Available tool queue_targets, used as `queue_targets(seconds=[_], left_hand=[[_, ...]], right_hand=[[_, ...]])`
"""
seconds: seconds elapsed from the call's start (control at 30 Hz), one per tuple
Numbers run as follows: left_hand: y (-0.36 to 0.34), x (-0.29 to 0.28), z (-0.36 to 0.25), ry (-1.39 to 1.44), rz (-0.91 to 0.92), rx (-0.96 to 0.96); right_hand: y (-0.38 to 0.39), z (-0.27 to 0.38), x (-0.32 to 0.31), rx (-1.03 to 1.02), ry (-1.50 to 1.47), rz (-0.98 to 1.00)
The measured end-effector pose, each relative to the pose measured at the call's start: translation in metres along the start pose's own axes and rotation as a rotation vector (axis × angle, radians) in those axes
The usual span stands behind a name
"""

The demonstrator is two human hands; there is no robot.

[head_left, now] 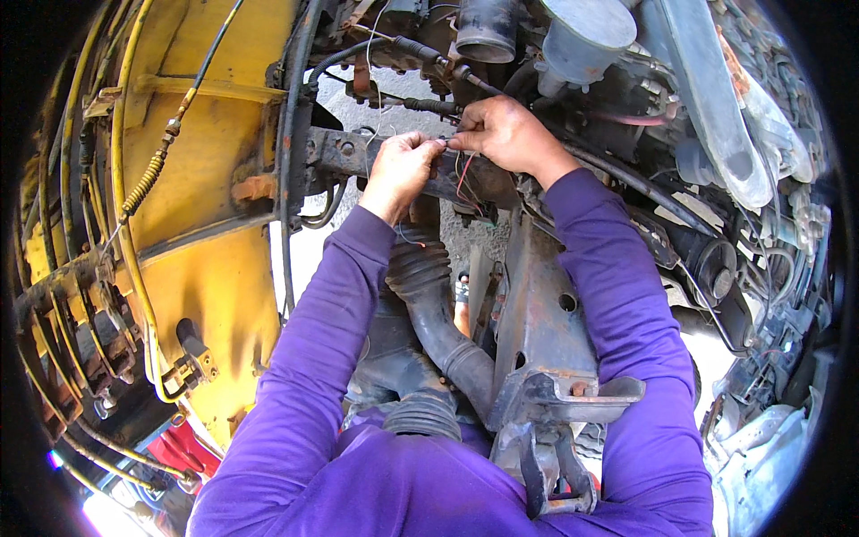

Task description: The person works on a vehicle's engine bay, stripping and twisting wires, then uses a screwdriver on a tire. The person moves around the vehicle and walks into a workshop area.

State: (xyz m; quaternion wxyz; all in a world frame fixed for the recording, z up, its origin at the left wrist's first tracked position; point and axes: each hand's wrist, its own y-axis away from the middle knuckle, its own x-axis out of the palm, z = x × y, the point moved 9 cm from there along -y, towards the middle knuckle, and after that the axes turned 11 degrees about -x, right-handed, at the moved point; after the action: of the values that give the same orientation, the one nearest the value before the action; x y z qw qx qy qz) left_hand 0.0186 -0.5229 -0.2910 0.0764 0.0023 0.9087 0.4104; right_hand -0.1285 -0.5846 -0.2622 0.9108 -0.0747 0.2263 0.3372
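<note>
My left hand and my right hand meet at the fingertips over a dark metal crossmember. Both are closed in a pinch. A thin electrical wire seems to run between them, though the fingers cover most of the joined part. Just below the right fingers hangs a loose red wire, beside other fine wires. A thin white wire comes down from above, close to the left hand. Purple sleeves cover both my forearms.
A yellow metal body panel with hoses and a spring-wrapped cable stands on the left. Beneath my arms lie a ribbed black air duct and a steel frame rail. Engine parts and a grey metal arm crowd the right.
</note>
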Motion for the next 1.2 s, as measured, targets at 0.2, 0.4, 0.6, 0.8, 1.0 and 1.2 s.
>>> queue_targets(seconds=[0.2, 0.4, 0.6, 0.8, 1.0, 1.2], left_hand=[[0.007, 0.000, -0.015, -0.071, -0.018, 0.065], [0.027, 0.005, -0.033, -0.184, -0.034, 0.125], [0.022, 0.003, -0.020, -0.200, -0.083, 0.129], [0.013, -0.002, -0.016, -0.230, -0.061, 0.119], [0.011, 0.000, -0.014, -0.112, -0.015, 0.017], [0.022, 0.002, -0.024, -0.096, 0.011, 0.069]], right_hand=[[0.005, 0.003, 0.000, -0.081, 0.049, 0.057], [0.007, 0.024, 0.000, -0.230, 0.356, -0.100], [0.005, 0.026, 0.013, -0.263, 0.400, -0.002], [0.003, 0.009, -0.003, -0.023, 0.093, -0.026], [0.005, 0.007, 0.000, -0.027, 0.018, 0.009], [0.004, 0.020, 0.004, -0.155, 0.254, 0.001]])
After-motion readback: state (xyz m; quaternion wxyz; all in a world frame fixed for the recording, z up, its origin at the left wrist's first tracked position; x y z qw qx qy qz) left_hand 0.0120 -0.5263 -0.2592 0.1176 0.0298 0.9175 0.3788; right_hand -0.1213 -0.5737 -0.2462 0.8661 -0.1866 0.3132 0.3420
